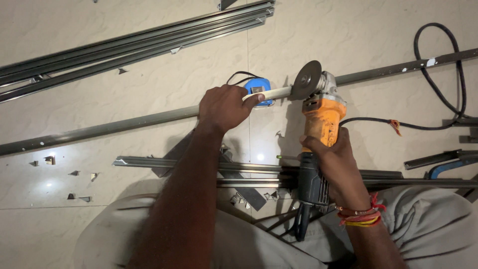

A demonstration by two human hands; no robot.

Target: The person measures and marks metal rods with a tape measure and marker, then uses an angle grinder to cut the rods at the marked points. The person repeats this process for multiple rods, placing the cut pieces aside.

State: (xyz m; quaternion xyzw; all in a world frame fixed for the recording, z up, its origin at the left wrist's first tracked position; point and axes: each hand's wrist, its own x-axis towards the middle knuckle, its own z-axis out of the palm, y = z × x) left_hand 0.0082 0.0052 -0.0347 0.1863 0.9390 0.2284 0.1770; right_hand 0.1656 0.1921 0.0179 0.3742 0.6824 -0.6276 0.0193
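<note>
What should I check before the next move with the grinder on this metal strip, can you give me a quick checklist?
1. Right hand wrapped round the orange angle grinder: ok.
2. Left hand pressing down the long metal strip beside the cutting disc: ok for hold, not ok for clearance, fingertips are close to the disc.
3. Disc sits on the strip: ok.
4. Black power cable lies off to the side, away from the disc: ok.
5. Gloves: not ok, both hands are bare.
6. Disc spinning or stopped: cannot tell.

Small pale rectangular label [257, 89] on blue tape measure [260, 90] — beside left hand's [225, 107] fingertips
</note>
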